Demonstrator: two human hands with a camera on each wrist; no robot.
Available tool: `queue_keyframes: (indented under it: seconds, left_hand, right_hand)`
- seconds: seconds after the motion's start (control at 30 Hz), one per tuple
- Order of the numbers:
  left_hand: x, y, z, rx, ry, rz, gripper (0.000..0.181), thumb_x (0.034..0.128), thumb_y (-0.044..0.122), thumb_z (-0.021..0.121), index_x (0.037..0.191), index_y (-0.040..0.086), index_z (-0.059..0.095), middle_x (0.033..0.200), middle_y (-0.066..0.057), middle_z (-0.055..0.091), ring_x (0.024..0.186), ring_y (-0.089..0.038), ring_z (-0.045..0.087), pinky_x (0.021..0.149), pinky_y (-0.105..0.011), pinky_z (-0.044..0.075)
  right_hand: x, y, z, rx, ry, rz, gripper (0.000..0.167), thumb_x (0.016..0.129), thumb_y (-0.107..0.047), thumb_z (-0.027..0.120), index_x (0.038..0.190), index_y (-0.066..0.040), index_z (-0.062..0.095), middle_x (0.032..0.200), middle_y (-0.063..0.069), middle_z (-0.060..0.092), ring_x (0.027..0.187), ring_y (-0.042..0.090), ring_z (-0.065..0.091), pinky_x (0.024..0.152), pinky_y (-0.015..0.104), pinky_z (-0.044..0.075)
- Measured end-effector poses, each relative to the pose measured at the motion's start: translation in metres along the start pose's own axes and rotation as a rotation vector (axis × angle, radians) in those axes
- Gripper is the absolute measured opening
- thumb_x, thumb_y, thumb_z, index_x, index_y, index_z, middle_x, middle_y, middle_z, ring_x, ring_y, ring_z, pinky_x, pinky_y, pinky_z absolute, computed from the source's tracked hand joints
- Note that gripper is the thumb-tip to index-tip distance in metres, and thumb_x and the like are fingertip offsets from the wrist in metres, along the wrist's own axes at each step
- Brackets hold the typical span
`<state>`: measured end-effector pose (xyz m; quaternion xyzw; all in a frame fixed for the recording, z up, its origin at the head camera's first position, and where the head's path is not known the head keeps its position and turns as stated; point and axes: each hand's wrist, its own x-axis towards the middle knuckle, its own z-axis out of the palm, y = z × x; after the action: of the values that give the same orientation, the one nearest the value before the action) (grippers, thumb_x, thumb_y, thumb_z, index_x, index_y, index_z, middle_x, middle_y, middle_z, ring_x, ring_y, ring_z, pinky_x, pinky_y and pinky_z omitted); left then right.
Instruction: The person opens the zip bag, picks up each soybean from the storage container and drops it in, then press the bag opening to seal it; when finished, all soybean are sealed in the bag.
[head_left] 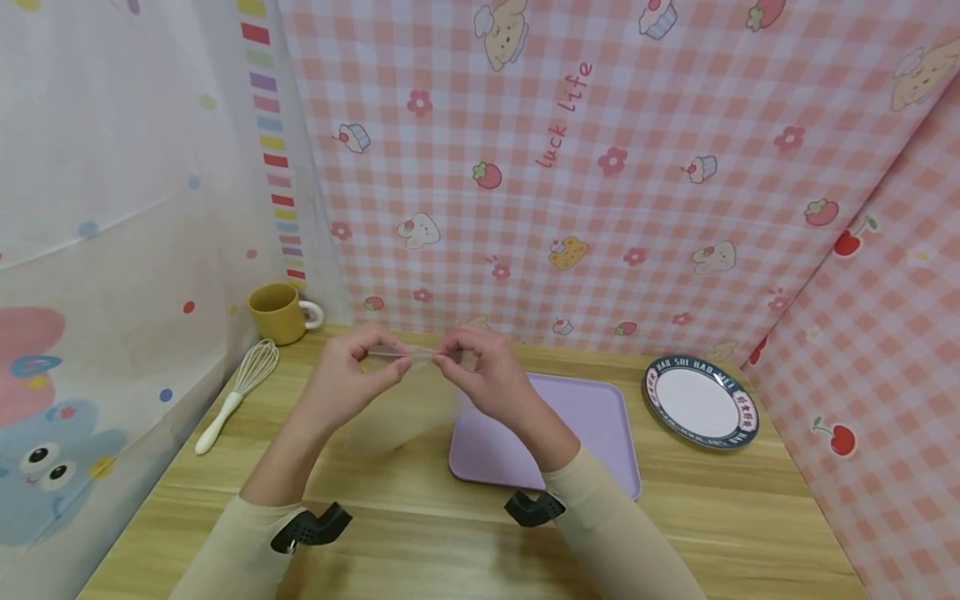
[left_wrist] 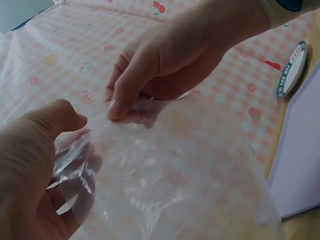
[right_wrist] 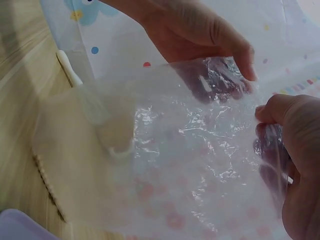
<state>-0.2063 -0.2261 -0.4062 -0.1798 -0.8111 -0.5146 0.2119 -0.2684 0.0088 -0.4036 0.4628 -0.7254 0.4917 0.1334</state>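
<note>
A thin, see-through plastic bag (right_wrist: 175, 135) hangs between both hands, its crinkled surface shining in the wrist views. My left hand (head_left: 348, 375) pinches one side of its upper edge between thumb and fingers. Close beside it, my right hand (head_left: 487, 375) pinches the same edge, thumb toward the other thumb. Through the film in the right wrist view, fingers of both hands show. In the head view the bag (head_left: 422, 355) is barely visible against the wooden table.
A lilac tray (head_left: 592, 417) lies under the right forearm. Further right sits a dark-rimmed plate (head_left: 701, 402). A whisk (head_left: 238, 392) and a mustard-yellow mug (head_left: 277, 313) stand at the left. Checkered cloth (head_left: 517, 208) hangs behind the table (head_left: 420, 500).
</note>
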Motion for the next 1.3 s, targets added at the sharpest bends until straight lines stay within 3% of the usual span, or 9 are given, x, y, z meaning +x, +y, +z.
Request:
queue_keyframes:
  seconds: [0.13, 0.37, 0.57, 0.67, 0.9, 0.97, 1.1, 1.2, 1.3]
  left_hand:
    - [0.001, 0.002, 0.001, 0.007, -0.012, -0.009, 0.003, 0.1004, 0.010, 0.083, 0.098, 0.008, 0.083, 0.098, -0.002, 0.080, 0.098, -0.017, 0.072, 0.091, -0.034, 0.055]
    - [0.001, -0.002, -0.002, 0.067, 0.044, -0.015, 0.003, 0.0994, 0.009, 0.084, 0.097, 0.011, 0.083, 0.098, -0.001, 0.080, 0.098, -0.015, 0.072, 0.087, -0.032, 0.057]
    - [0.000, -0.008, -0.008, -0.043, 0.021, -0.068, 0.005, 0.1019, 0.015, 0.082, 0.104, 0.012, 0.086, 0.105, 0.000, 0.081, 0.098, -0.016, 0.071, 0.078, -0.026, 0.054]
    - [-0.002, -0.007, -0.009, -0.090, 0.030, -0.051, 0.005, 0.1020, 0.011, 0.081, 0.100, 0.011, 0.086, 0.102, -0.001, 0.081, 0.095, -0.016, 0.072, 0.079, -0.026, 0.056]
    - [-0.002, -0.002, -0.016, -0.093, 0.075, -0.010, 0.008, 0.1017, 0.006, 0.080, 0.095, 0.007, 0.084, 0.095, -0.006, 0.080, 0.091, -0.015, 0.071, 0.081, -0.027, 0.055]
    - [-0.002, -0.003, -0.017, -0.091, 0.085, -0.019, 0.008, 0.1020, 0.006, 0.080, 0.095, 0.007, 0.084, 0.094, -0.005, 0.080, 0.088, -0.015, 0.069, 0.077, -0.027, 0.054]
    - [-0.003, -0.006, -0.016, -0.082, 0.096, -0.048, 0.007, 0.1022, 0.010, 0.081, 0.097, 0.008, 0.084, 0.094, -0.002, 0.080, 0.067, -0.012, 0.056, 0.062, -0.027, 0.048]
    - [-0.003, -0.007, -0.016, -0.082, 0.099, -0.065, 0.006, 0.1020, 0.012, 0.082, 0.099, 0.008, 0.085, 0.093, -0.001, 0.080, 0.059, -0.012, 0.045, 0.055, -0.027, 0.043]
    - [-0.003, -0.009, -0.018, -0.094, 0.111, -0.074, 0.006, 0.1020, 0.010, 0.081, 0.102, 0.006, 0.085, 0.094, 0.000, 0.079, 0.058, -0.011, 0.043, 0.054, -0.027, 0.041]
  right_hand:
    - [0.000, -0.001, 0.001, -0.005, -0.014, -0.025, 0.008, 0.100, 0.001, 0.079, 0.095, -0.005, 0.077, 0.090, 0.002, 0.072, 0.083, 0.014, 0.066, 0.076, 0.037, 0.060]
    - [-0.005, 0.004, -0.006, -0.009, -0.010, 0.047, 0.009, 0.100, 0.001, 0.079, 0.096, -0.006, 0.076, 0.090, 0.001, 0.072, 0.083, 0.013, 0.065, 0.076, 0.034, 0.058]
    - [-0.007, 0.003, -0.011, -0.030, 0.009, 0.041, 0.005, 0.102, -0.003, 0.079, 0.098, -0.006, 0.078, 0.094, 0.002, 0.075, 0.082, 0.014, 0.065, 0.068, 0.039, 0.057]
    - [-0.008, 0.003, -0.012, -0.016, 0.021, 0.056, 0.005, 0.101, -0.002, 0.080, 0.099, -0.007, 0.079, 0.095, 0.003, 0.076, 0.082, 0.014, 0.066, 0.068, 0.037, 0.057]
    - [-0.015, 0.011, -0.019, 0.031, 0.073, 0.108, 0.006, 0.100, -0.002, 0.081, 0.098, -0.008, 0.080, 0.094, 0.001, 0.076, 0.081, 0.015, 0.064, 0.072, 0.033, 0.054]
    - [-0.016, 0.011, -0.020, 0.038, 0.082, 0.098, 0.005, 0.100, -0.002, 0.081, 0.098, -0.007, 0.080, 0.093, 0.001, 0.075, 0.082, 0.016, 0.064, 0.073, 0.034, 0.053]
    - [-0.015, 0.008, -0.020, 0.045, 0.092, 0.087, 0.005, 0.101, -0.004, 0.081, 0.097, -0.006, 0.081, 0.093, 0.001, 0.076, 0.084, 0.017, 0.064, 0.074, 0.035, 0.053]
    - [-0.016, 0.008, -0.020, 0.058, 0.103, 0.114, 0.006, 0.100, -0.003, 0.080, 0.098, -0.008, 0.081, 0.094, 0.002, 0.076, 0.084, 0.018, 0.065, 0.075, 0.035, 0.053]
    - [-0.019, 0.011, -0.021, 0.078, 0.134, 0.161, 0.008, 0.101, 0.000, 0.079, 0.100, -0.008, 0.081, 0.092, 0.003, 0.075, 0.084, 0.018, 0.065, 0.076, 0.033, 0.054]
